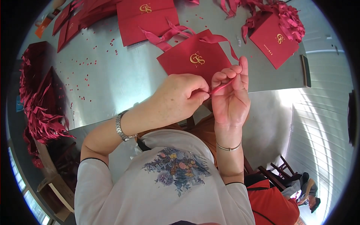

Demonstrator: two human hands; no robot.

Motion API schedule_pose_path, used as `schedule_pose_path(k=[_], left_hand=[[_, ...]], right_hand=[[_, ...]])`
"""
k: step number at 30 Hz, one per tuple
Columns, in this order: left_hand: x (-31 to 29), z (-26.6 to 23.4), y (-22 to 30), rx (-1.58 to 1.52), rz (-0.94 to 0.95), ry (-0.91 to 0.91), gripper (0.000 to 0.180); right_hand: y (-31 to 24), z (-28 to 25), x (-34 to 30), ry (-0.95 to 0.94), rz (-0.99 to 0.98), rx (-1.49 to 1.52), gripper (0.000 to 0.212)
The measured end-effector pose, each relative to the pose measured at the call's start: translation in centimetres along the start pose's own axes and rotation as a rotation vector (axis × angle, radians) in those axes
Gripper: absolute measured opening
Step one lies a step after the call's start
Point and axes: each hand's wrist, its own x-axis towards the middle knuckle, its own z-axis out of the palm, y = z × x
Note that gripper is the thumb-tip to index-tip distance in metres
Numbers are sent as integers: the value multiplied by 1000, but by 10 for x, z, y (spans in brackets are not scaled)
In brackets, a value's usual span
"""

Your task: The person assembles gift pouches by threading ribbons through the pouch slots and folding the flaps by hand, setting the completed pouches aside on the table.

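A red ribbon (224, 85) runs between my two hands above the table's near edge. My left hand (179, 92) pinches its end between thumb and fingertips. The palm of my right hand (231, 90) faces up, its fingers curled over the ribbon and the forefinger extended. Just beyond my hands lies a red paper bag (195, 58) with a gold emblem. A loose ribbon handle (217, 39) loops from the bag's top edge toward my right fingers. Whether the pinched piece belongs to that same handle is partly hidden by my fingers.
Another red bag (148, 18) lies farther back, with more bags (80, 22) at the far left. Bunched ribbons top a red bag (275, 41) on the right. A ribbon pile (39, 97) hangs at the left edge. Red paper dots litter the metal table (123, 75). A person (309, 191) sits behind, lower right.
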Motion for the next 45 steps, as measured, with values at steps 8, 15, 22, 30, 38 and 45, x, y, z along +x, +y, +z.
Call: schedule_pose_path(k=[8, 15, 22, 30, 38, 45], left_hand=[[-5, 7, -2, -87, -48, 6, 9], [-11, -14, -4, -93, -114, 97, 9], [-4, -37, -12, 155, 19, 167, 6], [-8, -34, -3, 163, 85, 226, 8], [-3, -55, -25, 363, -12, 367, 25], [20, -57, -34, 414, -236, 174, 25]], right_hand=[[5, -1, -4, 8, -2, -21, 43], [-2, -7, -12, -20, -11, -282, 45], [-19, 7, -20, -117, -639, -1735, 39], [1, 31, 1, -591, -446, -2124, 12], [15, 25, 6, -500, -539, -1979, 13], [29, 1, 17, -337, -413, -1865, 13]])
